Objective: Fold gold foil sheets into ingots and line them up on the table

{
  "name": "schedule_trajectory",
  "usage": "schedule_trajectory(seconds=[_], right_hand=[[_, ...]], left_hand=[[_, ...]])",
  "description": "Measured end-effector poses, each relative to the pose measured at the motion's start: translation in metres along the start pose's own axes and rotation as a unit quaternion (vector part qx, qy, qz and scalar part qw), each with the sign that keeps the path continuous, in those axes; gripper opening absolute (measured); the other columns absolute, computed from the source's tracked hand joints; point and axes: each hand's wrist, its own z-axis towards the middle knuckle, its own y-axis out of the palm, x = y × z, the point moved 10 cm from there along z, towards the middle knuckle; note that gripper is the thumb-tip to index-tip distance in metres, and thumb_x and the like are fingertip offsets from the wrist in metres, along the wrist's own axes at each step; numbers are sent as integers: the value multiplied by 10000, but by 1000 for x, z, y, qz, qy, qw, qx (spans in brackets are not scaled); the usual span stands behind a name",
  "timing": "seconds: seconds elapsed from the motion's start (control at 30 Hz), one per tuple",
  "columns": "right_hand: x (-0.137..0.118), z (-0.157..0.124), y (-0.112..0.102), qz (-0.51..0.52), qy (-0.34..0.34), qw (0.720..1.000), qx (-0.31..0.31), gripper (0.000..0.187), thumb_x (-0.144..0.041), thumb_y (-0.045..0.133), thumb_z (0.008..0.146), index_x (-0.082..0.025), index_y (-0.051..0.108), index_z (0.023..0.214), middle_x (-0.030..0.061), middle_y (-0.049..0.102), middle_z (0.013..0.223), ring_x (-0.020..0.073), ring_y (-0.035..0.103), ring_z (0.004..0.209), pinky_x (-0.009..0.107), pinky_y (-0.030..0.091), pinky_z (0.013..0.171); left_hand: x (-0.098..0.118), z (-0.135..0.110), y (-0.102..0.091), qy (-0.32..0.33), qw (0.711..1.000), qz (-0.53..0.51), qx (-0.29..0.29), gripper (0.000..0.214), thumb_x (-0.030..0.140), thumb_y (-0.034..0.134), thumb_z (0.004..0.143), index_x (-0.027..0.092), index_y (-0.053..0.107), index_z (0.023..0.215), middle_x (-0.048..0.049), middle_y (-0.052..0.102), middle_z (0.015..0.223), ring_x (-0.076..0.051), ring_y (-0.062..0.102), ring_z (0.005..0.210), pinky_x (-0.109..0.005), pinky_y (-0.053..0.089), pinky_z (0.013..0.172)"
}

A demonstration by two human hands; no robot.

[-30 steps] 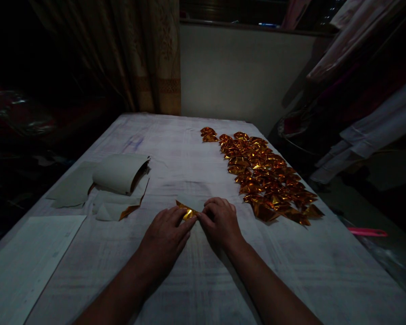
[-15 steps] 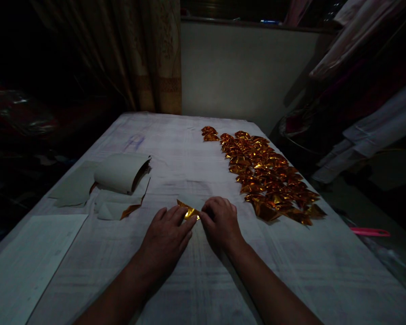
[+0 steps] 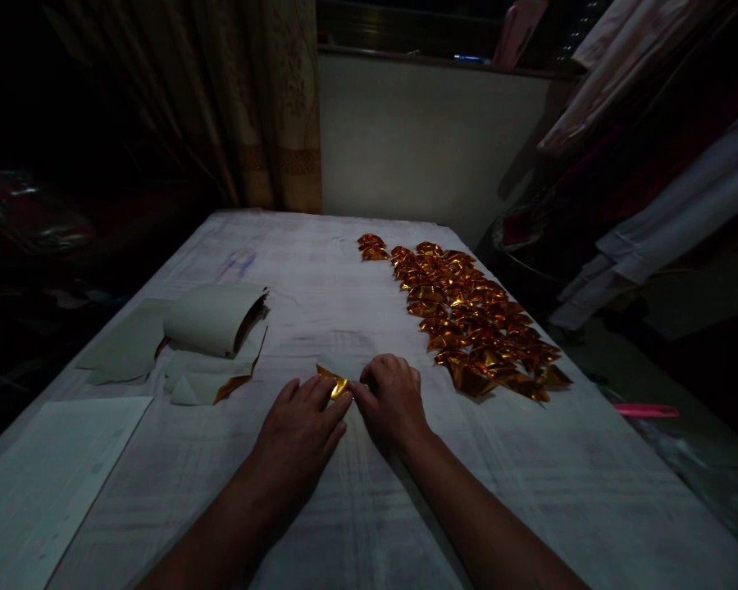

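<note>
A small sheet of gold foil paper (image 3: 334, 378), grey on its back, lies on the table (image 3: 369, 508) between both hands. My left hand (image 3: 299, 436) rests flat with its fingers stretched out, the fingertips pressing the foil's near edge. My right hand (image 3: 392, 398) is curled, its fingertips pinching the foil's right side. To the right a long pile of folded gold foil pieces (image 3: 467, 321) runs toward the far end of the table.
On the left lie curled grey-backed foil sheets (image 3: 212, 324) and a flat white sheet (image 3: 49, 475) at the near corner. A curtain (image 3: 246, 106) hangs behind the table. Hanging clothes (image 3: 652, 164) crowd the right side. A pink object (image 3: 645, 410) lies beyond the table's right edge.
The view shifted slightly, so everything sits a little left in the picture. Both hands stay on the foil piece with only small finger movements.
</note>
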Motion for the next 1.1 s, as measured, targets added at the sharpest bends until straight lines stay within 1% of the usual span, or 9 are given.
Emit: schedule_trajectory(seconds=[0.3, 0.4, 0.47, 0.6, 0.73, 0.83, 0.93, 1.0, 1.1], right_hand=[[-3, -1, -1, -14, -8, 1000, 4, 92, -199, 639, 921, -238, 625, 839, 29, 644, 922, 232, 548, 948, 376, 337, 854], [-6, -1, -2, -13, -17, 1000, 13, 87, -255, 667, 906, -238, 618, 837, 32, 642, 914, 238, 547, 937, 376, 337, 839], [-7, 0, -4, -8, -18, 1000, 20, 131, -314, 714, 874, -234, 617, 835, 32, 641, 912, 242, 546, 934, 376, 338, 832], [-3, 3, -2, -10, 7, 1000, 19, 181, -329, 756, 838, -230, 614, 789, 29, 638, 891, 246, 546, 926, 379, 333, 826], [-2, 6, -1, -20, 15, 999, 23, 143, -296, 715, 877, -231, 616, 794, 33, 639, 891, 244, 542, 919, 375, 327, 813], [1, 6, -1, -25, 19, 999, 15, 111, -249, 674, 910, -231, 624, 812, 32, 641, 904, 236, 547, 920, 370, 329, 814], [0, 3, 1, -9, 3, 1000, -3, 90, -270, 703, 893, -230, 631, 856, 29, 650, 934, 234, 557, 944, 367, 337, 834], [-2, -2, 0, -2, -19, 1000, -9, 125, -302, 730, 870, -229, 629, 886, 33, 654, 967, 239, 560, 971, 369, 342, 854], [1, -7, -2, -1, -25, 1000, -4, 93, -280, 700, 889, -231, 622, 900, 35, 659, 979, 238, 560, 986, 367, 346, 867]], left_hand=[[-10, -11, -1, 31, 999, -42, -3, 381, 223, 541, 967, 299, 600, 1336, -78, 582, 1426, -277, 537, 1288, -510, 402, 1076], [-9, -9, -3, 24, 998, -52, -11, 357, 219, 553, 957, 283, 621, 1302, -85, 604, 1393, -286, 561, 1257, -526, 414, 1066], [-6, -6, -6, 28, 998, -53, -14, 347, 221, 552, 954, 277, 622, 1289, -86, 616, 1372, -282, 578, 1228, -522, 427, 1056], [-3, -3, -9, 30, 998, -55, -21, 360, 205, 554, 947, 271, 613, 1296, -88, 603, 1391, -282, 571, 1241, -518, 446, 1046], [-3, -4, -10, 29, 998, -54, -16, 348, 195, 574, 933, 248, 637, 1271, -107, 610, 1382, -302, 577, 1233, -527, 472, 1020], [-4, -4, -11, 25, 998, -52, -7, 334, 197, 582, 930, 264, 649, 1251, -96, 622, 1363, -301, 582, 1223, -533, 465, 1032], [-3, -4, -9, 23, 998, -61, -15, 336, 192, 587, 930, 260, 643, 1254, -88, 616, 1366, -301, 580, 1224, -527, 474, 1015], [-3, -4, -8, 24, 998, -63, -17, 341, 189, 584, 932, 250, 638, 1264, -92, 613, 1367, -303, 577, 1226, -533, 471, 1012], [-3, -4, -9, 24, 998, -65, -11, 326, 194, 569, 943, 255, 643, 1255, -87, 613, 1362, -294, 575, 1223, -529, 460, 1020]])
